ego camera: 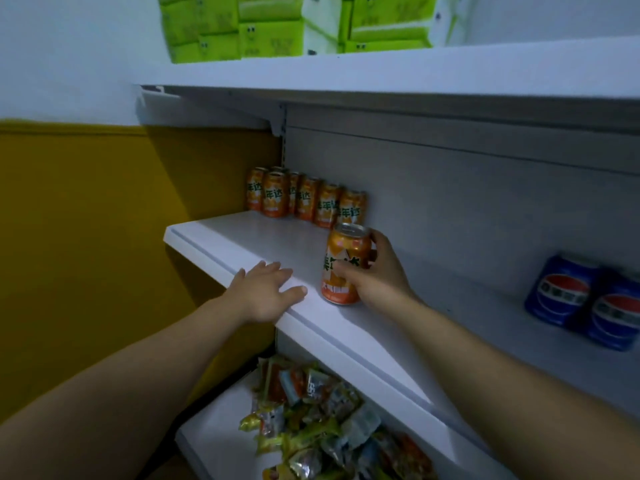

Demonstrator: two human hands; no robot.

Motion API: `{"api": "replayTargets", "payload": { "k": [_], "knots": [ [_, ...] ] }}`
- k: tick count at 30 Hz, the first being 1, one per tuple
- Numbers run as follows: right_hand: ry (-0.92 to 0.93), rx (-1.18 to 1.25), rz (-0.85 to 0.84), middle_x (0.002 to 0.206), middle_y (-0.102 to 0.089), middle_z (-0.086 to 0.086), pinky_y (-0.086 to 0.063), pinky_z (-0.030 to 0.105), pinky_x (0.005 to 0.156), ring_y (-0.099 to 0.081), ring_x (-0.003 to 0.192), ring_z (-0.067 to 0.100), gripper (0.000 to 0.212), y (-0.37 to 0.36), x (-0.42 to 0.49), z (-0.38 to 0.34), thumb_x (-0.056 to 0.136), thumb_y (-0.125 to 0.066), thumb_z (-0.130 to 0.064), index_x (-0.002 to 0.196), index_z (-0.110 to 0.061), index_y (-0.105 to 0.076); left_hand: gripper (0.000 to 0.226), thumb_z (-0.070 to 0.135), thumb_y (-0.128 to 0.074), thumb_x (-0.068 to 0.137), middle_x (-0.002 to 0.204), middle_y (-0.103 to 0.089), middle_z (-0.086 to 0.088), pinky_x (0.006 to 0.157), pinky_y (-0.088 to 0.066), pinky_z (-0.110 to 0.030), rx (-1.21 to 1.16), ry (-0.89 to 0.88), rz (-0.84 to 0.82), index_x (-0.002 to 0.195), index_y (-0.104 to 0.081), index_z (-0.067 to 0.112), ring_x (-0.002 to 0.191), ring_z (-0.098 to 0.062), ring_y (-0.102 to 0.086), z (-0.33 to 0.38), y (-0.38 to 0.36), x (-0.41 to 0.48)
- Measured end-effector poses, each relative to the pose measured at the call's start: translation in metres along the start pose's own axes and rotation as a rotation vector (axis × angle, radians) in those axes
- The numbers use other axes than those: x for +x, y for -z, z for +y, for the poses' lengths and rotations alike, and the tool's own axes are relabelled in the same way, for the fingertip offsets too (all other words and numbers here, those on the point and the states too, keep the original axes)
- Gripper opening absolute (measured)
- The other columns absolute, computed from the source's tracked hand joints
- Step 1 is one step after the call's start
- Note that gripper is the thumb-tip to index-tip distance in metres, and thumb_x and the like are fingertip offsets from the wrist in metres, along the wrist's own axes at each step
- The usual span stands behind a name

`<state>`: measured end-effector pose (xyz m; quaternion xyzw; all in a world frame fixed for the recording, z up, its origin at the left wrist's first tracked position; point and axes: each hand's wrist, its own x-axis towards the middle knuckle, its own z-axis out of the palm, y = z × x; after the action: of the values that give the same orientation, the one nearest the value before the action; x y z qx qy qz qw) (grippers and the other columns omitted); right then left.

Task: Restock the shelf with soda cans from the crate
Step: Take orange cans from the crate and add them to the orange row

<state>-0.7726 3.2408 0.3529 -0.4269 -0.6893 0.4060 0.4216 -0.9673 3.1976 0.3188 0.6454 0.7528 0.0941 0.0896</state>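
Observation:
An orange soda can (346,251) stands upright near the front edge of the white middle shelf (242,237), and my right hand (377,275) is wrapped around it from the right. Several more orange cans (304,199) stand in a row against the shelf's back wall, at its left end. My left hand (266,292) rests flat on the shelf's front lip, fingers spread, holding nothing. The crate is out of view.
Two blue soda cans (588,303) stand further right on the same shelf. Green tissue packs (277,26) fill the top shelf. The lower shelf holds a heap of snack packets (322,420). A yellow and white wall (86,237) borders the shelves on the left.

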Motion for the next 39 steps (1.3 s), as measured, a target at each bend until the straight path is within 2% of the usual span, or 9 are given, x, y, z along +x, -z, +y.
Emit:
{"api": "replayTargets", "payload": {
  "k": [4, 6, 8, 10, 14, 18, 25, 32, 39],
  "knots": [
    [0.075, 0.019, -0.04, 0.138, -0.049, -0.008, -0.041, 0.032, 0.102, -0.049, 0.121, 0.01, 0.076, -0.01, 0.022, 0.011, 0.085, -0.072, -0.021, 0.146, -0.031, -0.027, 0.071, 0.07, -0.026, 0.089, 0.159, -0.018, 0.003, 0.115, 0.001, -0.057, 0.086, 0.014, 0.031, 0.148, -0.027, 0.031, 0.147, -0.022, -0.009, -0.006, 0.004, 0.027],
    [0.084, -0.03, -0.118, 0.137, -0.046, -0.009, -0.038, 0.03, 0.102, -0.047, 0.122, 0.009, 0.086, -0.014, 0.036, 0.016, 0.085, -0.071, -0.02, 0.149, -0.033, -0.016, 0.072, 0.071, -0.029, 0.087, 0.16, -0.016, 0.002, 0.114, 0.0, -0.058, 0.101, 0.037, 0.05, 0.148, -0.027, 0.033, 0.147, -0.022, -0.007, -0.013, 0.01, 0.04],
    [0.076, -0.112, -0.202, 0.14, -0.045, -0.007, -0.037, 0.035, 0.108, -0.046, 0.126, 0.014, 0.102, -0.013, 0.05, 0.022, 0.081, -0.075, -0.017, 0.151, -0.034, -0.003, 0.073, 0.072, -0.029, 0.086, 0.161, -0.01, 0.004, 0.114, 0.002, -0.058, 0.121, 0.054, 0.02, 0.149, -0.023, 0.035, 0.148, -0.021, -0.002, -0.018, 0.013, 0.051],
    [0.075, -0.177, -0.228, 0.143, -0.044, -0.004, -0.038, 0.039, 0.109, -0.046, 0.128, 0.018, 0.108, -0.014, 0.064, 0.026, 0.079, -0.077, -0.017, 0.152, -0.032, 0.002, 0.072, 0.072, -0.028, 0.087, 0.161, -0.007, 0.006, 0.114, 0.003, -0.059, 0.121, 0.057, -0.025, 0.15, -0.019, 0.037, 0.148, -0.02, 0.0, -0.02, 0.011, 0.057],
    [0.13, -0.2, -0.149, 0.144, -0.043, -0.004, -0.04, 0.037, 0.107, -0.048, 0.128, 0.018, 0.104, -0.036, 0.103, 0.034, 0.077, -0.079, -0.026, 0.15, -0.034, -0.006, 0.071, 0.071, -0.027, 0.088, 0.161, -0.008, 0.008, 0.115, 0.003, -0.056, 0.115, 0.044, -0.006, 0.149, -0.018, 0.039, 0.148, -0.017, -0.001, -0.022, 0.005, 0.06],
    [0.156, -0.22, -0.104, 0.153, -0.032, 0.0, -0.031, 0.03, 0.106, -0.037, 0.137, 0.021, 0.104, -0.07, 0.15, 0.035, 0.08, -0.077, -0.027, 0.153, -0.028, -0.002, 0.069, 0.071, -0.028, 0.087, 0.16, -0.009, 0.01, 0.117, 0.001, -0.054, 0.097, 0.043, 0.033, 0.149, -0.02, 0.04, 0.148, -0.015, -0.002, -0.024, 0.004, 0.059],
    [0.136, -0.262, -0.013, 0.154, -0.033, 0.005, -0.033, 0.039, 0.11, -0.036, 0.139, 0.026, 0.093, -0.111, 0.208, 0.049, 0.083, -0.072, -0.036, 0.153, -0.02, -0.013, 0.07, 0.072, -0.028, 0.086, 0.16, -0.009, 0.011, 0.118, 0.001, -0.052, 0.07, 0.036, 0.042, 0.148, -0.02, 0.042, 0.148, -0.014, -0.001, -0.025, 0.004, 0.059],
    [0.12, -0.317, 0.042, 0.154, -0.03, 0.009, -0.033, 0.043, 0.112, -0.034, 0.139, 0.029, 0.096, -0.127, 0.242, 0.054, 0.081, -0.073, -0.039, 0.153, -0.015, -0.014, 0.07, 0.071, -0.03, 0.086, 0.16, -0.007, 0.011, 0.118, 0.002, -0.052, 0.063, 0.032, 0.042, 0.149, -0.019, 0.042, 0.147, -0.012, 0.0, -0.027, 0.004, 0.059],
    [0.081, -0.375, 0.075, 0.152, -0.033, 0.012, -0.035, 0.04, 0.108, -0.037, 0.137, 0.031, 0.092, -0.137, 0.259, 0.055, 0.084, -0.069, -0.04, 0.152, -0.014, -0.014, 0.07, 0.072, -0.029, 0.086, 0.16, -0.007, 0.011, 0.117, 0.004, -0.051, 0.059, 0.033, 0.04, 0.149, -0.018, 0.042, 0.147, -0.011, 0.002, -0.028, 0.002, 0.061]
  ]
}}
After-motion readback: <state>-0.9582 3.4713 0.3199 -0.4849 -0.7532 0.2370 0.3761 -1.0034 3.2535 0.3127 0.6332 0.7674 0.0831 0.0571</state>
